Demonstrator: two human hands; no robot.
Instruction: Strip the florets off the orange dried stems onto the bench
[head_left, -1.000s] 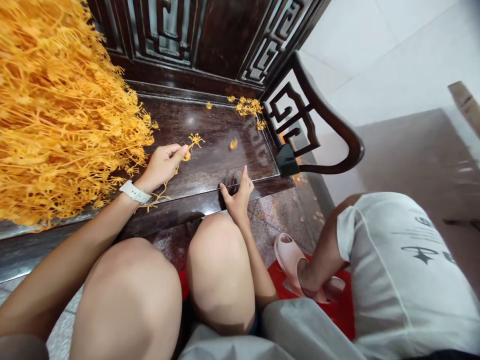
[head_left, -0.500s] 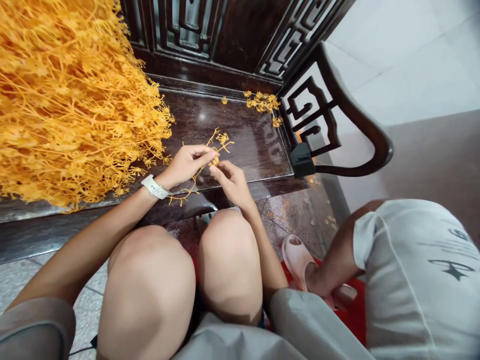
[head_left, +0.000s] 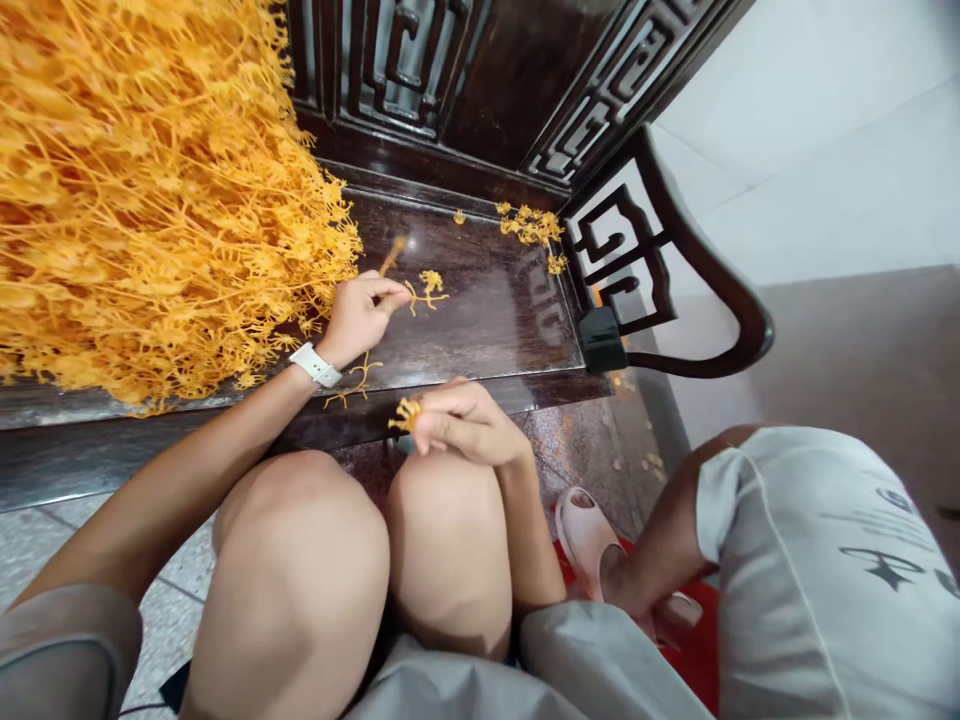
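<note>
My left hand (head_left: pixel 360 318) pinches an orange plastic stem (head_left: pixel 429 294) above the dark wooden bench seat (head_left: pixel 487 330); its thin branches stick out on both sides of the fingers, and one small floret sits near its tip. Over my knee, my right hand (head_left: pixel 472 425) is closed on a small orange plastic floret (head_left: pixel 405 413), whose prongs poke out past the thumb and fingertips. A big heap of orange branched stems (head_left: pixel 165 210) lies to the left of my left hand. Farther back on the seat is a small cluster of loose florets (head_left: pixel 531 226).
A carved openwork backrest (head_left: pixel 405 75) and a curved armrest (head_left: pixel 697 300) bound the bench. A single floret (head_left: pixel 459 216) lies near the backrest. Close on my right sits another person, with a grey-clad leg (head_left: pixel 832 560) and a pink slide sandal (head_left: pixel 589 535).
My hands have parted. The right one drew back toward my knee with a floret, while the left moved slightly left, keeping the stem.
</note>
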